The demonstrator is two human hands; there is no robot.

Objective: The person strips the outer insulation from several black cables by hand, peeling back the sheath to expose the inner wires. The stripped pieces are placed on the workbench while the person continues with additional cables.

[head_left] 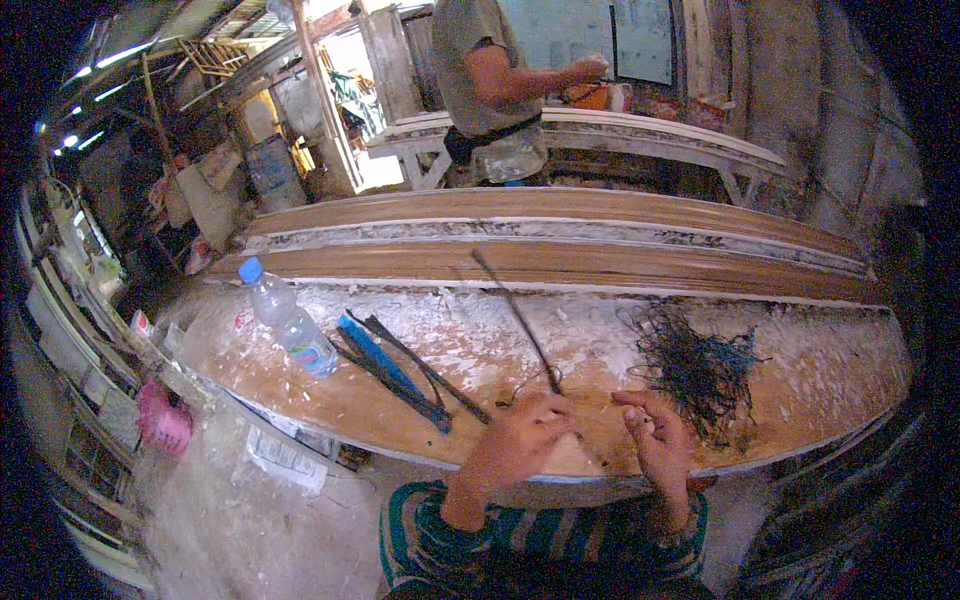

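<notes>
My left hand [528, 432] is at the near edge of the worktable, closed with its fingertips against the lower end of a long dark cord [518, 318]. A thin loop curls beside those fingertips. To its right, my right hand [660, 440] has curled fingers and the index stretched toward the left hand; what its fingers hold, if anything, is too small to make out. A loose tangle of black strands [690, 370] lies just beyond the right hand. Left of my left hand rest a blue strip [385, 360] and several dark strips [425, 368].
A clear plastic bottle with a blue cap [290, 318] lies on the white-stained wooden table [590, 350]. Long brown boards [600, 262] run behind. Another person [490, 90] stands at a farther bench [660, 140]. A pink bag [164, 418] is on the left.
</notes>
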